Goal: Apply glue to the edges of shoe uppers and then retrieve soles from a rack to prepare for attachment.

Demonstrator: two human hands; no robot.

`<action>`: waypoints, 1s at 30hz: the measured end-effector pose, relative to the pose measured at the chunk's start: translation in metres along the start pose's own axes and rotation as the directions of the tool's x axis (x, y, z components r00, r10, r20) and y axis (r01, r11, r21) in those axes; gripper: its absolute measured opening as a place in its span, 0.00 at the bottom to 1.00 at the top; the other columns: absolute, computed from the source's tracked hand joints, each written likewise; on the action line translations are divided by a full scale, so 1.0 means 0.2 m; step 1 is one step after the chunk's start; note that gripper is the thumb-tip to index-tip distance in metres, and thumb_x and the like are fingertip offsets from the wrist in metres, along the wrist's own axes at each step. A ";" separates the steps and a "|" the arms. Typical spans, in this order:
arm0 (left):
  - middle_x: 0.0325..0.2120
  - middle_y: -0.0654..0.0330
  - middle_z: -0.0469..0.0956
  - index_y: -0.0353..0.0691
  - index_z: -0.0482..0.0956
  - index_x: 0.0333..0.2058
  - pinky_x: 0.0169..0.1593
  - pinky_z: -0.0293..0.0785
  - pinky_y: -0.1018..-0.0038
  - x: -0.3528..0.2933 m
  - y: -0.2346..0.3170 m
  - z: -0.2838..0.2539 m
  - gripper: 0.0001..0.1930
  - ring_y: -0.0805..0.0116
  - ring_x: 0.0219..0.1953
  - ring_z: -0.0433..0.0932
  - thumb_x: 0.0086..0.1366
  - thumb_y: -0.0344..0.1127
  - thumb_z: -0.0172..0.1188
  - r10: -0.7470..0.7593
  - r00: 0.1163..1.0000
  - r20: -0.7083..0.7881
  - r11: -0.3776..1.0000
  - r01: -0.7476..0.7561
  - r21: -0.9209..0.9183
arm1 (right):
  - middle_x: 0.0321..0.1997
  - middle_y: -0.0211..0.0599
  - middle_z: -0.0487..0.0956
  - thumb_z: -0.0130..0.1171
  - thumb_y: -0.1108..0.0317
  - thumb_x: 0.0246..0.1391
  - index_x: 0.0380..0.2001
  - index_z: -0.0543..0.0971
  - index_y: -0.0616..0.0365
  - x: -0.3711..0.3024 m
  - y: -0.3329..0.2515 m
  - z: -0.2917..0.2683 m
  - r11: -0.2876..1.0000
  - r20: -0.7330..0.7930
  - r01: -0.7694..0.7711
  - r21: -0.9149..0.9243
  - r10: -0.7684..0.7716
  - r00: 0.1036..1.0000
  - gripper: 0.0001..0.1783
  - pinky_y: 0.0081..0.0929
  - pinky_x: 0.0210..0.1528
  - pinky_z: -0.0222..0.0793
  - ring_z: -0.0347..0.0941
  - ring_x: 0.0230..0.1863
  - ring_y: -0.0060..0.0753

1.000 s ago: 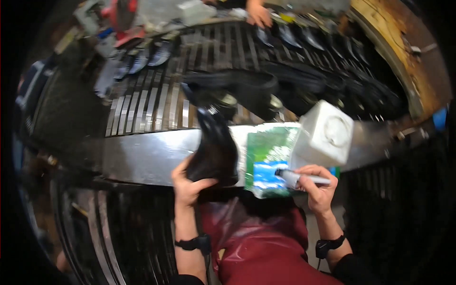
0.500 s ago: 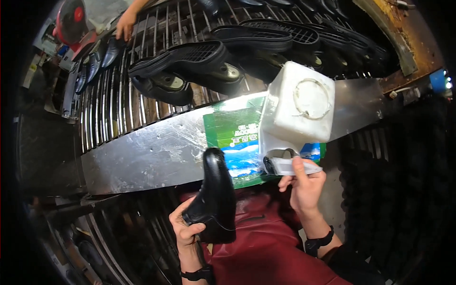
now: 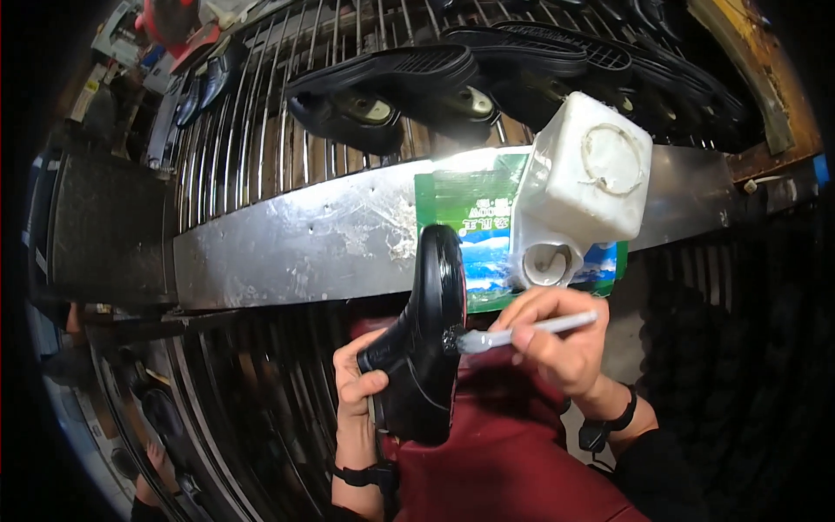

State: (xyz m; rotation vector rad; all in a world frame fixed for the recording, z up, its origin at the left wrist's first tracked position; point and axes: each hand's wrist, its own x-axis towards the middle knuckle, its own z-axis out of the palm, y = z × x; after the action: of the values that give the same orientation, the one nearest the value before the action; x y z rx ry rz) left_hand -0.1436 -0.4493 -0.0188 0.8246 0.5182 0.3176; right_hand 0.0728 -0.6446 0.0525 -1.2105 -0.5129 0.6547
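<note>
My left hand is closed round the ankle opening of a black leather shoe, toe pointing away from me. In my right hand is a brush with a pale handle, pinched between thumb and fingers. Its dark, wet-looking tip meets the right side of the shoe near the lower edge. Just beyond that hand a white plastic jug stands on a green and blue cardboard sheet. Its round mouth, facing me, has something pale inside that I cannot make out.
A metal ledge runs across in front of me. Behind it, a rack of metal bars carries black soles and several dark shoes. At the lower left another person's hand shows. A wooden frame borders the right.
The brush has moved left from the jug's mouth to the side of the shoe. The view has shifted, and the other person's hand at the far left of the rack has gone from sight.
</note>
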 end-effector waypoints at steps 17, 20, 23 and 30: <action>0.43 0.46 0.87 0.18 0.78 0.54 0.46 0.88 0.69 0.08 0.08 0.02 0.23 0.63 0.39 0.89 0.71 0.35 0.64 0.087 0.995 -0.051 0.990 -0.092 -0.107 | 0.36 0.54 0.87 0.72 0.75 0.50 0.34 0.82 0.70 -0.15 -0.11 0.21 0.887 0.362 0.341 -0.311 -0.222 0.906 0.10 0.31 0.39 0.83 0.87 0.34 0.40; 0.43 0.45 0.87 0.22 0.79 0.53 0.43 0.90 0.68 0.06 0.10 0.03 0.19 0.61 0.38 0.90 0.76 0.37 0.57 0.051 0.998 -0.040 0.985 -0.057 -0.165 | 0.36 0.52 0.87 0.72 0.76 0.44 0.32 0.82 0.68 -0.16 -0.21 0.24 0.842 0.444 0.398 -0.365 -0.218 0.869 0.12 0.31 0.37 0.84 0.87 0.33 0.42; 0.44 0.43 0.87 0.24 0.80 0.54 0.43 0.90 0.65 0.04 0.07 0.04 0.20 0.58 0.39 0.90 0.78 0.39 0.54 -0.076 0.986 -0.150 0.899 0.003 -0.439 | 0.35 0.52 0.86 0.70 0.79 0.39 0.33 0.82 0.69 -0.09 -0.28 0.28 0.839 0.497 0.443 -0.317 -0.251 0.831 0.13 0.31 0.36 0.82 0.85 0.32 0.42; 0.51 0.53 0.87 0.31 0.80 0.59 0.55 0.87 0.63 0.02 0.05 0.18 0.20 0.63 0.48 0.88 0.81 0.40 0.52 0.318 0.900 -0.299 0.932 -0.239 0.272 | 0.36 0.51 0.87 0.64 0.79 0.34 0.32 0.82 0.67 0.14 -0.31 0.27 0.855 0.566 0.491 -0.169 -0.324 0.758 0.15 0.34 0.40 0.83 0.86 0.35 0.43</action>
State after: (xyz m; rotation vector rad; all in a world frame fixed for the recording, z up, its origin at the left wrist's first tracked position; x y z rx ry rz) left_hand -0.1206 -0.4626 0.0082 1.0816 0.7699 0.6855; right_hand 0.0666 -0.6016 0.1273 -1.1438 -1.3519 0.5204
